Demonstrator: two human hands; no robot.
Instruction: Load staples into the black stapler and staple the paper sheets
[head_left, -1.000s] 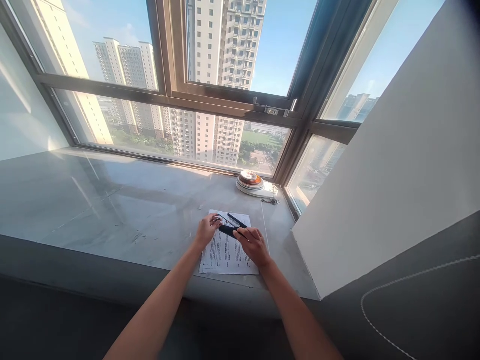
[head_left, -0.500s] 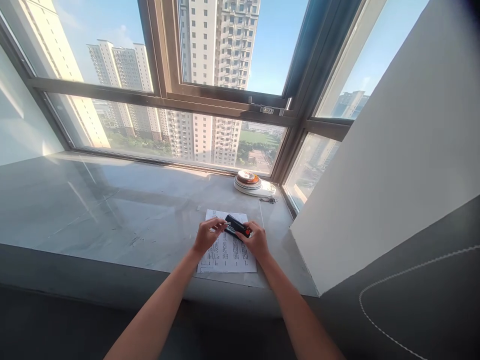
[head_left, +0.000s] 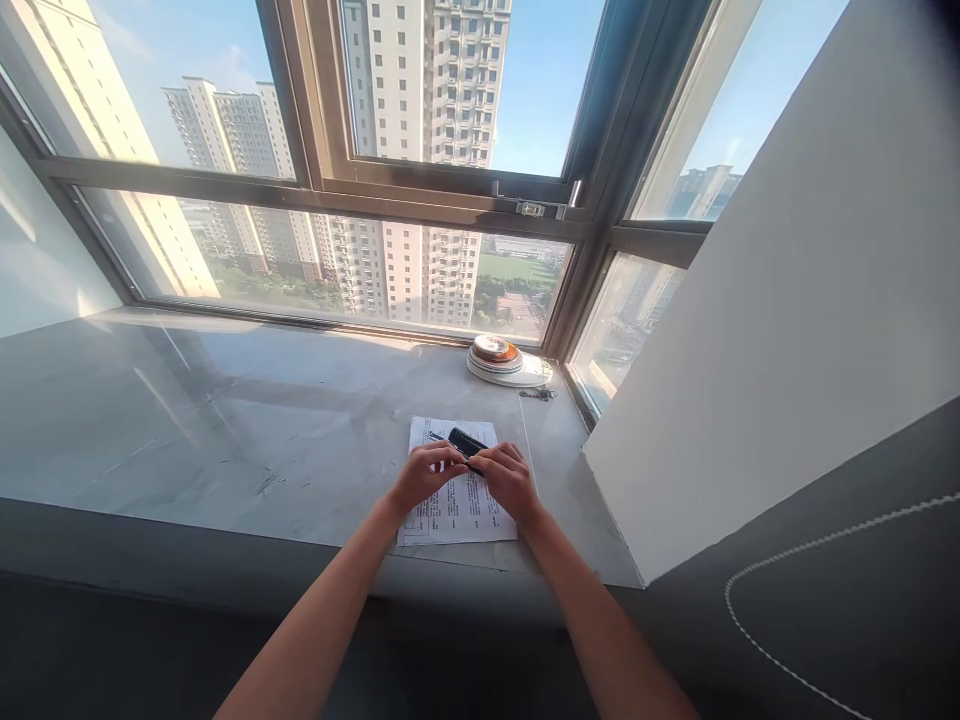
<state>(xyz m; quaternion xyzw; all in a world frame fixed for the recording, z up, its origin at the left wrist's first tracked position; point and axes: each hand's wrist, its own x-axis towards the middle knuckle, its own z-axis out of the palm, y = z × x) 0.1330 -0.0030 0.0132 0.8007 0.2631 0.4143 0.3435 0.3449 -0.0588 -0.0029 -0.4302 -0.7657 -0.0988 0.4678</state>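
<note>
Both of my hands meet over a printed sheet of paper (head_left: pixel 457 510) that lies flat on the grey stone window ledge (head_left: pixel 225 420). Between them is a small black stapler (head_left: pixel 465 442), of which only the far end shows past my fingers. My left hand (head_left: pixel 424 475) has its fingers curled round the stapler's left side. My right hand (head_left: pixel 508 478) grips its right side with bent fingers. The hands touch each other just above the paper.
A stack of round plates (head_left: pixel 502 360) stands at the ledge's far right corner, with a small dark bunch of keys (head_left: pixel 537 394) beside it. A white slanted wall (head_left: pixel 787 330) closes off the right. The window frame (head_left: pixel 450 195) runs behind the ledge.
The stapler stood open a second ago; now it is shut and mostly covered. My hands have drawn together over it, and the red part seen half a second ago is hidden.
</note>
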